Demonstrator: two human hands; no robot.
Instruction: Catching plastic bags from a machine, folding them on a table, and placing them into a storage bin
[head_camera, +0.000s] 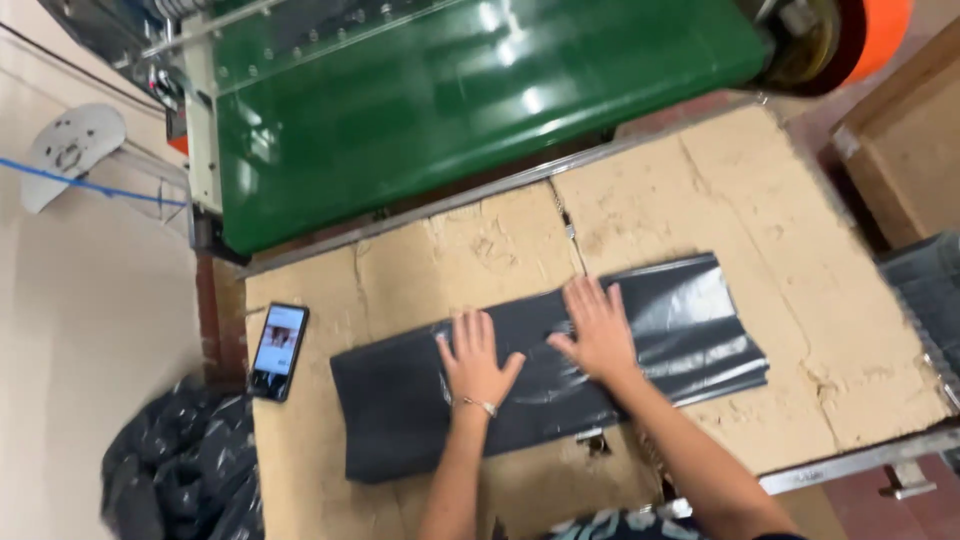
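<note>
Two hands, left hand (476, 362) and right hand (598, 332), spread flat, palms pressing a dark plastic bag (545, 365) lying mid-bench (800, 330) on cardboard. Risk: slick film likely slides or creases under uneven pressure; phone (279, 350) lies near the bench's edge.

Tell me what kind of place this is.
Probably a small workshop or packing area. Both hands, left hand and right hand, press flat on a dark plastic bag on a cardboard-covered worktable, next to a green conveyor machine.
</note>
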